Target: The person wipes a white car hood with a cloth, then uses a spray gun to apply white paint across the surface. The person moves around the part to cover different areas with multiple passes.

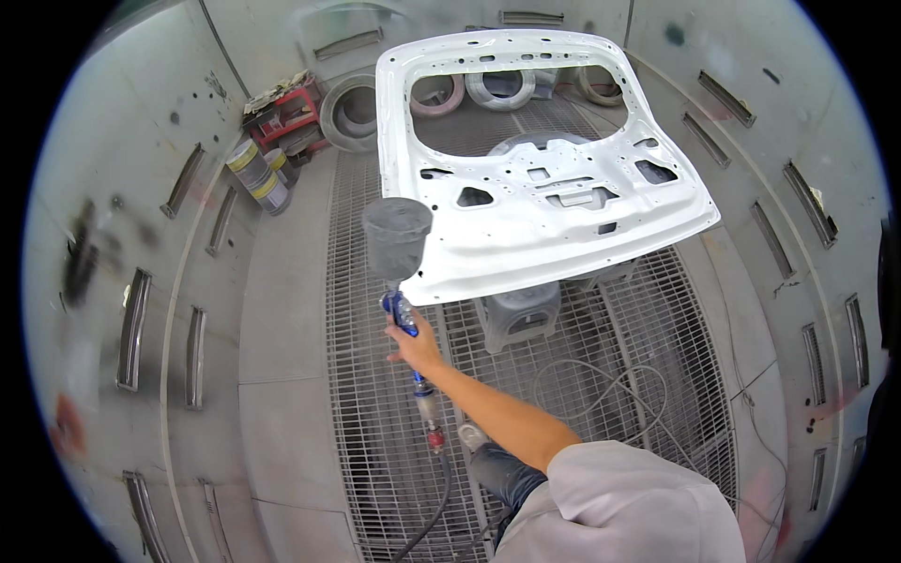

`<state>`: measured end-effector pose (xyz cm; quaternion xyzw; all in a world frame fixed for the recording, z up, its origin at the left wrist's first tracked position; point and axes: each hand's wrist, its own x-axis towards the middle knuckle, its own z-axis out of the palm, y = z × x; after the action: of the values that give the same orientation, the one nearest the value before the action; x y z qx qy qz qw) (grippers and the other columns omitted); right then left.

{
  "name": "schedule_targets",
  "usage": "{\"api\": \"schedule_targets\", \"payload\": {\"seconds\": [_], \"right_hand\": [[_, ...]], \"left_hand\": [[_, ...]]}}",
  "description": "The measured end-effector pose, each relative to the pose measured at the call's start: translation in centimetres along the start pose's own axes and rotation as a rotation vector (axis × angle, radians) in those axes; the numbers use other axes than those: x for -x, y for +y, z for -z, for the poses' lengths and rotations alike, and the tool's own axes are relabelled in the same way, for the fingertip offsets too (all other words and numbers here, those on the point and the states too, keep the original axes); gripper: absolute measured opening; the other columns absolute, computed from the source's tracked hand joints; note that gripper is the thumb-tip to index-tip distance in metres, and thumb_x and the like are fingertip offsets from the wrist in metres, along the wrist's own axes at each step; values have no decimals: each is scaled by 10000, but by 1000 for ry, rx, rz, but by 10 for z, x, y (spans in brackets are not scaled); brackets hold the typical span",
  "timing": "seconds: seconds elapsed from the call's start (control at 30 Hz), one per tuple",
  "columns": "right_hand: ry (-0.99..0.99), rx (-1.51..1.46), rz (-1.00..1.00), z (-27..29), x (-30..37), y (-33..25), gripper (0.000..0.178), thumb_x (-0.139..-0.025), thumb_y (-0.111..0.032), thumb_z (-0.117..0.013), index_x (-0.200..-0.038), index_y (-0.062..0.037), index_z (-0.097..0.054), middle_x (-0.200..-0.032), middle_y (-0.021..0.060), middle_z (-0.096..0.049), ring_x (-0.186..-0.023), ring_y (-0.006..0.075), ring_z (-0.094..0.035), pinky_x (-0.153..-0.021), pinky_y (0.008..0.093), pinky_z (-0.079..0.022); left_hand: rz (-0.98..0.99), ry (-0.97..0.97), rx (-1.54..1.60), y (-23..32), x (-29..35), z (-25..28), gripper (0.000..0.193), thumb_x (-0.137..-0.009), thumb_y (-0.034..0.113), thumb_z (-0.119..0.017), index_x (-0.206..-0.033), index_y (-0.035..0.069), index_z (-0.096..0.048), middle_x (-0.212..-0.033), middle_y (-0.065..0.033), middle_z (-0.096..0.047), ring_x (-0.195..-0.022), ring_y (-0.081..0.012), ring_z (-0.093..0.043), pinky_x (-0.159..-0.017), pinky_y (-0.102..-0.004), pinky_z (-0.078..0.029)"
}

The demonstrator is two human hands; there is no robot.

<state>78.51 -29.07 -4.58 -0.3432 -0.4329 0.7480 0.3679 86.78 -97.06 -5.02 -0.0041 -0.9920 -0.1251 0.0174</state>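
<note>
My right hand (419,346) is closed around the blue handle of a spray gun (404,312), the bare forearm reaching in from the lower right. A dark grey cup (397,236) sits upright on top of the gun. From its lower end a dark hose (441,497) runs down past a red fitting (435,438). The gun and cup are beside the lower left corner of a white car tailgate (563,246), and the cup overlaps that corner in view. Whether they touch cannot be told. My left hand is out of view.
A grey stool (522,314) stands under the tailgate on the floor grating (375,394). A loose thin cable (601,368) lies coiled on it. Tins (259,178), a red rack (289,114) and several rings, one grey (349,113), line the far wall. Walls rise on both sides.
</note>
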Motion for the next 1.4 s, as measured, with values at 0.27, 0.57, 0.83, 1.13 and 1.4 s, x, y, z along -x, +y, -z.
{"api": "schedule_targets", "payload": {"seconds": [0.27, 0.57, 0.83, 1.13, 1.4], "right_hand": [[363, -115, 110, 21, -48, -18, 236, -889, -80, -633, -1104, 12, -603, -1024, 89, -657, -876, 178, -645, -507, 329, -609], [862, -279, 245, 14, -110, -76, 301, -862, -82, -618, -1149, -22, -548, -1020, 81, -636, -808, 149, -630, -455, 296, -557], [1040, -332, 266, -48, -187, -96, 270, -912, -143, -597, -1168, -79, -538, -1019, 49, -641, -797, 136, -624, -490, 291, -523], [981, -286, 366, -121, -421, -118, 307, -913, -227, -609, -1185, -95, -556, -1028, 39, -654, -802, 142, -640, -506, 293, -532], [755, -202, 517, -193, -649, -249, 285, -953, -281, -538, -1065, -35, -628, -900, 53, -661, -774, 117, -633, -534, 250, -523]], "left_hand": [[-126, 1, 63, 125, -193, -22, 358, -866, 225, -642, -1046, -84, -653, -818, -264, -673, -759, -402, -661, -669, -465, -543], [-266, 56, 149, 251, -472, -50, 270, -859, 156, -604, -903, -102, -665, -788, -288, -654, -714, -415, -635, -663, -484, -489], [-691, 523, 462, 374, -730, -173, 241, -879, 108, -652, -730, -55, -557, -636, -89, -399, -602, -178, -364, -555, -343, -331], [-611, -153, 651, 600, -953, -272, 307, -930, 178, -603, -773, -82, -561, -707, -46, -475, -664, -130, -394, -563, -329, -329], [-693, -384, 710, 798, -1072, -281, 492, -946, 245, -607, -593, -2, -371, -565, 46, -294, -571, -83, -269, -487, -332, -194]]}}
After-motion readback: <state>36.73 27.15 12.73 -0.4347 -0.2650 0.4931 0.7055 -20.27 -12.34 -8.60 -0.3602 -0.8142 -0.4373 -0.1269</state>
